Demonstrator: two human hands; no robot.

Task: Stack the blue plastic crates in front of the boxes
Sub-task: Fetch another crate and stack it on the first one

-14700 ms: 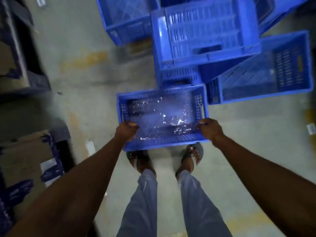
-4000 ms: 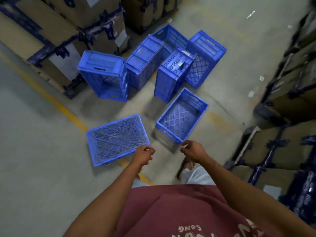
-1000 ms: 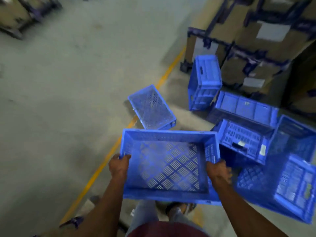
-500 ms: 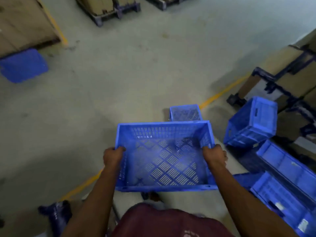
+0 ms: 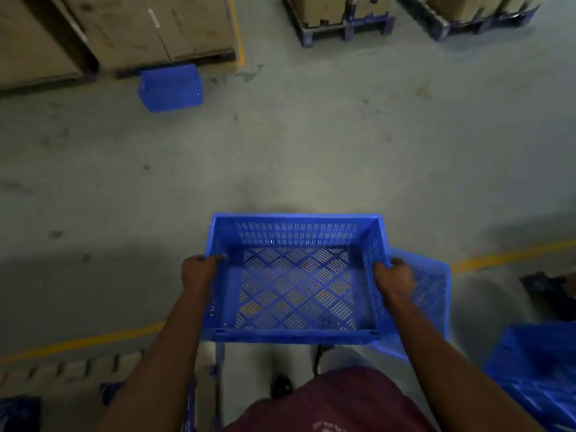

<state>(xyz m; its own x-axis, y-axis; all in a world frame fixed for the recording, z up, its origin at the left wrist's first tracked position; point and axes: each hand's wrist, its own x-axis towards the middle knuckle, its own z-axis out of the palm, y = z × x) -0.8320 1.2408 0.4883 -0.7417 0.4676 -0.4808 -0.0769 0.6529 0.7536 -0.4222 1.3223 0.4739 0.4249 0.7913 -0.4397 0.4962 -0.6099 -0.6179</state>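
Left hand [image 5: 199, 271] clamped on the left long rim of the carried crate [image 5: 294, 280], at 9 o'clock of the crate; fingers curled over the rim's edge, thumb side toward the inside. Right hand [image 5: 394, 277] gripping the opposite rim at 3 o'clock, fingers wrapped over the top edge. Crate held level and open side up, clear of the floor [image 5: 311, 157], in front of the torso at 6 o'clock of the view.

Handling, as judged: empty, with slotted walls and a lattice base, hence probably light for its bulk; moulded plastic, stiff enough to be carried by two opposite rims without sagging. Smooth rim likely somewhat slippery, so the two-sided hold at mid-length of the long rims seems the soundest place to take it, keeping the load balanced. Not fragile; likely to tolerate a firm set-down.

Second crate [image 5: 433, 285] just behind and below the carried one at 3 o'clock, partly hidden by it; contact between the two not resolvable. Further blue crates [image 5: 536, 369] at 4 o'clock, blurred. Yellow floor line [image 5: 511, 255] running from 3 o'clock to 8 o'clock, passing beneath the load.

Single blue crate [image 5: 170, 88] resting on the floor at 11 o'clock, well apart from the hands, directly before the cardboard boxes [image 5: 149, 26]: the probable base of the stack. Palletised boxes [image 5: 336, 10] at 12 to 1 o'clock.
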